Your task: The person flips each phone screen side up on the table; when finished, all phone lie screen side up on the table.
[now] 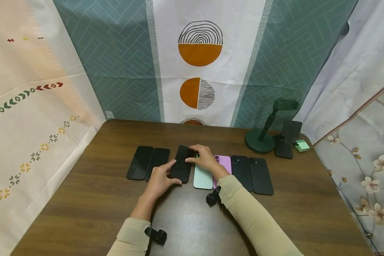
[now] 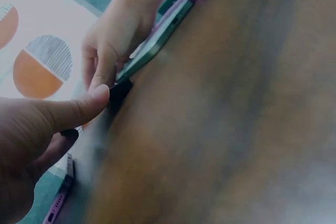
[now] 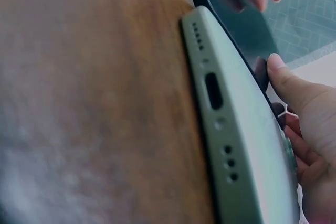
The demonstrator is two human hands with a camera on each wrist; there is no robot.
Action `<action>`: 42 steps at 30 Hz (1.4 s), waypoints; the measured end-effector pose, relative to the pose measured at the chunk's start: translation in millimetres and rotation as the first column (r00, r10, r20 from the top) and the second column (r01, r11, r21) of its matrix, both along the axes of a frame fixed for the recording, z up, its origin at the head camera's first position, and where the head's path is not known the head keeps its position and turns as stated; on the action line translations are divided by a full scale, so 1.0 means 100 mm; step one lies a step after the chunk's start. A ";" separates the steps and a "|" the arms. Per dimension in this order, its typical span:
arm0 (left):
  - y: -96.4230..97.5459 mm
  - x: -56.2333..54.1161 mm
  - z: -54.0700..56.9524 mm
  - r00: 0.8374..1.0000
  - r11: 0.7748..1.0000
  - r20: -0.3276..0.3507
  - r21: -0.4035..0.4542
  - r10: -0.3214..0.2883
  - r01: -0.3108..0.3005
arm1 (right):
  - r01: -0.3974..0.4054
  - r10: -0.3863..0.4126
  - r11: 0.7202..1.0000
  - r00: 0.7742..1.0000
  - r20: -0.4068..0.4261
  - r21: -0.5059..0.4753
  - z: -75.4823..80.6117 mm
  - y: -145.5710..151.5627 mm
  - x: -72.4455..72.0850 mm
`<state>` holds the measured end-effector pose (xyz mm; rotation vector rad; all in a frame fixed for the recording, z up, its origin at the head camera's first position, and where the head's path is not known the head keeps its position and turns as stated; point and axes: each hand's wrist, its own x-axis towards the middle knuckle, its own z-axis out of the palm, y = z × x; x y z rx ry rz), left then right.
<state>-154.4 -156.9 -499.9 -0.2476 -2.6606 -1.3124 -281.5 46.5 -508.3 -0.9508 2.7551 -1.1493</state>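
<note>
Both hands hold a black smartphone (image 1: pixel 181 167), its glossy dark screen facing up, in the middle of a row of phones. My left hand (image 1: pixel 160 180) grips its lower left side, thumb at the bottom edge and fingers along the left edge. At the upper right, my right hand (image 1: pixel 206 159) pinches it between thumb and fingers. The right wrist view shows this black phone (image 3: pixel 244 30) beside the edge of a mint green phone (image 3: pixel 231 108), with the right thumb (image 3: pixel 289 80) mirrored in the screen. The right hand partly covers the mint phone in the head view.
Left in the row lie two dark phones (image 1: pixel 140 163), screens up. Rightward, a purple phone (image 1: pixel 224 163) and two black phones (image 1: pixel 241 172) lie backs up. Behind them stand a dark green stand (image 1: pixel 259 142), a black folding holder (image 1: pixel 289 131) and a light green block (image 1: pixel 302 145).
</note>
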 end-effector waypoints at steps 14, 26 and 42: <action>0.05 0.02 -0.02 1.000 0.990 0.025 -0.139 -0.014 0.018 | -0.045 0.049 0.990 0.998 -0.027 0.136 0.00 -0.08 0.01; 0.11 -0.01 -0.02 0.993 0.995 -0.114 -0.098 -0.034 0.022 | -0.065 0.074 0.984 0.996 -0.052 0.167 0.08 -0.17 -0.01; 0.37 -0.03 -0.05 0.982 0.997 -0.173 0.035 -0.068 0.075 | -0.064 0.065 0.997 0.998 0.015 -0.042 0.18 0.22 0.01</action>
